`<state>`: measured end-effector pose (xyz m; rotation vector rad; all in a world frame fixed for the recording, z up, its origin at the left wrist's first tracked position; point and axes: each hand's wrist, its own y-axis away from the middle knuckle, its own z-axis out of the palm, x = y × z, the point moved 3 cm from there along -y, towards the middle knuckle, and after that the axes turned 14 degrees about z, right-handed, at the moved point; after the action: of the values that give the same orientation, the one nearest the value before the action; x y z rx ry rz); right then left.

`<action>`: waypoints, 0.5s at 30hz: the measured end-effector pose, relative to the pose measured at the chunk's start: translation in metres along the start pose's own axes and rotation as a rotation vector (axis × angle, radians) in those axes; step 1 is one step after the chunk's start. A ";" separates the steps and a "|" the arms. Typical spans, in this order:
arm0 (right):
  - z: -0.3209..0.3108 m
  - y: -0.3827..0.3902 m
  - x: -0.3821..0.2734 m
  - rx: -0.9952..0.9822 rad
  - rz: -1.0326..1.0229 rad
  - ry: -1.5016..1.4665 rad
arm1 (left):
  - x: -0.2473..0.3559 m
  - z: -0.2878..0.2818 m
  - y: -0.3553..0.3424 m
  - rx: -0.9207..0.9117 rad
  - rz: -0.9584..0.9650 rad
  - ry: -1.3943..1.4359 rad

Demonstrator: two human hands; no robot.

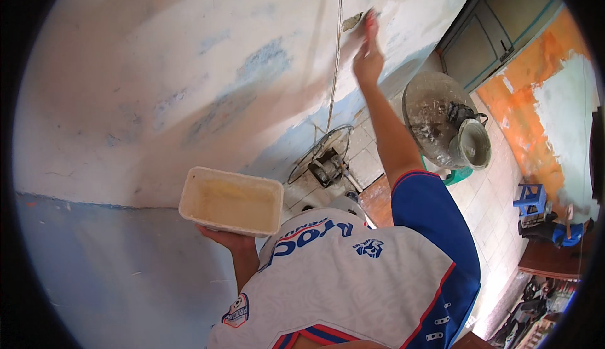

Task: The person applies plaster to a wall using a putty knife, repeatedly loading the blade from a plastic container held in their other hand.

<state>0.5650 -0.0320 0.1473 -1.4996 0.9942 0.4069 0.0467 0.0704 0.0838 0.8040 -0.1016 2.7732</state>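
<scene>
The left hand (pixel 228 239) supports a rectangular cream tub (pixel 191 193) from below, fingers tucked under its near left side. The tub sits at the left, just in front of the person's white shirt (pixel 353 267), its open top facing up and a pale, yellowish tinge showing inside.

The right arm stretches far across the scene, and the right hand (pixel 369 62) is at the wall (pixel 189 53), beside a chipped patch (pixel 351 22) of bare plaster. Its fingers lie narrow and close together, the tips reddish — whether they grip something thin, I cannot tell. A dark cord (pixel 337 53) runs along the wall, left of that hand and of the chipped patch. The wall is whitish, with worn blue blotches.

Right of the outstretched forearm is a round, smeared grey surface (pixel 428 106) with a black item (pixel 460 113) and a grey pot (pixel 456 150) on it; something green (pixel 458 176) shows beneath. Farther right, a blue stool (pixel 530 199) stands on the tiled floor (pixel 485 204), near an orange wall (pixel 526 106) with a large pale patch.
</scene>
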 end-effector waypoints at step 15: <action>-0.003 0.005 -0.008 -0.183 0.218 0.089 | 0.004 0.000 -0.005 0.011 0.011 -0.008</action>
<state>0.5561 -0.0315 0.1507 -1.5885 1.2236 0.6046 0.0445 0.0759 0.0866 0.8194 -0.0923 2.7832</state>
